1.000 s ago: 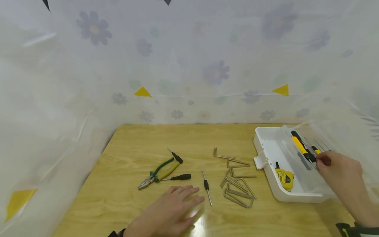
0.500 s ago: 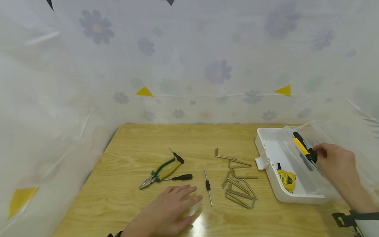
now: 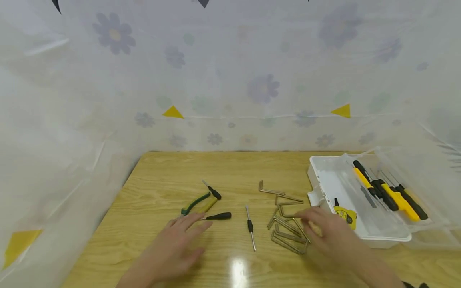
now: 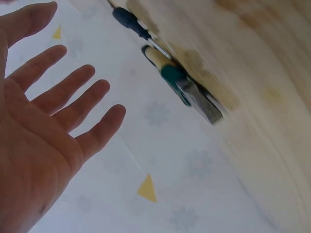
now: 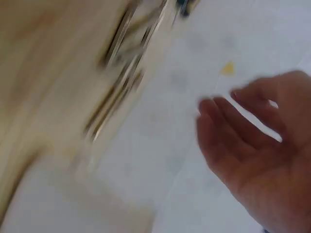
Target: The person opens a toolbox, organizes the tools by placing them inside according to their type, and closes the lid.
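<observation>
In the head view my left hand hovers at the near side of the pliers and hides their jaws. The left wrist view shows that hand with fingers spread and nothing in them; the pliers' metal head lies apart from it. A black-handled screwdriver lies beside the left fingertips, and a smaller one touches the pliers' handle ends. My right hand, loosely curled and holding nothing, is over the right edge of several brass-coloured hex keys. Contact with them cannot be told.
A double-ended screwdriver lies between the hands. At the right stands a white toolbox with its clear lid open. A yellow tape measure and several yellow-and-black tools are in it. A flowered sheet borders the table.
My right hand has left the tools in the box and moved left to the hex keys, uncovering the yellow and black handles. My left hand has shifted left toward the pliers.
</observation>
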`<state>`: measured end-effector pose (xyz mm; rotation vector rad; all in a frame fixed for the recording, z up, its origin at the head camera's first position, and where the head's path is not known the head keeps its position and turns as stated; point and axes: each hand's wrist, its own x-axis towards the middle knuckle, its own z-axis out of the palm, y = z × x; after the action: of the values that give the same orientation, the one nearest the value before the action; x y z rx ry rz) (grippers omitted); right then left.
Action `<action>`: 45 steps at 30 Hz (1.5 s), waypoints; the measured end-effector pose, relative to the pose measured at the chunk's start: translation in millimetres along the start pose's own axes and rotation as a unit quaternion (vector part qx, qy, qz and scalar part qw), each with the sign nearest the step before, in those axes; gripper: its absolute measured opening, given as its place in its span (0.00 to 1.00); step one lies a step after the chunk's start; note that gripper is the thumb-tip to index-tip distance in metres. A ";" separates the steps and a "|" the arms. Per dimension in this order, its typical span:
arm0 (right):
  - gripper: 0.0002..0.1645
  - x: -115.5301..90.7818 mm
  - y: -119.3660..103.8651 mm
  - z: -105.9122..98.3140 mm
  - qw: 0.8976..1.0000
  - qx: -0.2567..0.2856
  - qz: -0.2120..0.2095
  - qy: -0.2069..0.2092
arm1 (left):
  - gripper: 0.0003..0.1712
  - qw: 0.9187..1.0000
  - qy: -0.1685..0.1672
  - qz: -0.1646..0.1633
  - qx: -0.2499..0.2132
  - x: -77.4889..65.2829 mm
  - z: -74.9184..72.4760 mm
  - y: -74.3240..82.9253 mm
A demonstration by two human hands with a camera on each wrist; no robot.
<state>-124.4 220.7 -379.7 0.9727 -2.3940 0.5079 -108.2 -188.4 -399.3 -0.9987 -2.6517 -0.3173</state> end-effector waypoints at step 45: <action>0.19 -15.1 -22.0 43.3 0.994 0.081 -0.064 -0.033 | 0.37 1.000 0.026 0.003 0.004 -12.6 0.6 -6.9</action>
<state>-112.6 192.0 -419.9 1.2224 -2.3565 0.6393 -103.9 -200.9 -404.8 -0.9825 -2.6006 -0.3272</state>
